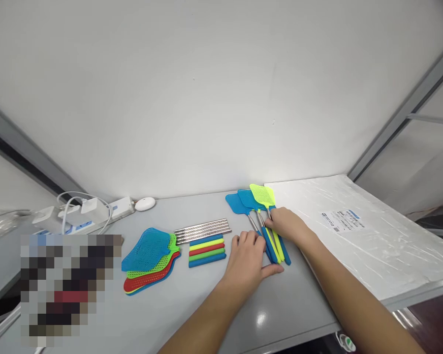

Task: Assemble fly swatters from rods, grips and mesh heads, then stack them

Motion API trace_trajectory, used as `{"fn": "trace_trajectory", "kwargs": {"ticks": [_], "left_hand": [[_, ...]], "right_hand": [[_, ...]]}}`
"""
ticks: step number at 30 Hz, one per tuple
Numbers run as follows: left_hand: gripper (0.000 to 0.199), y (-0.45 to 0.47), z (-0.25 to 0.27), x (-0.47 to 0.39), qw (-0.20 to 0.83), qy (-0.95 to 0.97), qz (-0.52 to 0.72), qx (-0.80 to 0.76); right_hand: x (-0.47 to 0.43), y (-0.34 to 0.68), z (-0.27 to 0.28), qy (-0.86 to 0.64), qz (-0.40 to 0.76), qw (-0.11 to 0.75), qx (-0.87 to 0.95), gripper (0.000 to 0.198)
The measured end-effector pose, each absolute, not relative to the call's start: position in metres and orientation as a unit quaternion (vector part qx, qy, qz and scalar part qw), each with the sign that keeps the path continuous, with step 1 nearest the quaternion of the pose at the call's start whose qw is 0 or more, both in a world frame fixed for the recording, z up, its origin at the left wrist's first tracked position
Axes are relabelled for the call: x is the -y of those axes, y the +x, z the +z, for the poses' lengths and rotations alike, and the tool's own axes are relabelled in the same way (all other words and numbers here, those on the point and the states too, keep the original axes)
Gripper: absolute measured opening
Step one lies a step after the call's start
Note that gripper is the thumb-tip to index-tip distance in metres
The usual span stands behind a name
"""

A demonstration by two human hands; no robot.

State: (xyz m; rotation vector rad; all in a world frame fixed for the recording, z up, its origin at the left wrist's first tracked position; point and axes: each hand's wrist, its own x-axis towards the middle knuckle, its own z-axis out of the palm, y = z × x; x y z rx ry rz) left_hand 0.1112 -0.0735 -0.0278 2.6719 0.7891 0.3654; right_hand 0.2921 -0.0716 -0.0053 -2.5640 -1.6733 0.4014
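Observation:
Several assembled fly swatters lie in a fanned pile at the centre right, with blue and yellow-green mesh heads. My right hand (286,223) is closed on the shaft of the top yellow-green fly swatter (263,195), just below its head. Beside the blue handle (269,246) of another swatter, my left hand (245,253) lies open on the table, thumb stretched toward the handle ends. Left of that hand sits a row of loose coloured handles (206,250). Behind them are several metal rods (203,230). A stack of loose swatter heads (147,250), blue on top, rests farther left.
A white wrapped package (354,246) with a label covers the right side of the grey table (133,324). At the back left are a power strip (121,209) with chargers and cables, and a white oval device (145,203). A pixelated area hides the front left.

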Motion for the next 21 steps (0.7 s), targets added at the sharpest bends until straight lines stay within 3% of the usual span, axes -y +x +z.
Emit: {"fn": "trace_trajectory", "kwargs": {"ticks": [9,21], "left_hand": [[0.049,0.113,-0.028,0.074,0.157,0.939,0.125,-0.278],[0.049,0.116,-0.026,0.074,0.159,0.939,0.114,-0.284]], "right_hand": [[0.077,0.312,0.000,-0.797,0.326,0.116,0.496,0.025],[0.081,0.315,0.005,-0.772,0.410,0.172,0.454,0.026]]}}
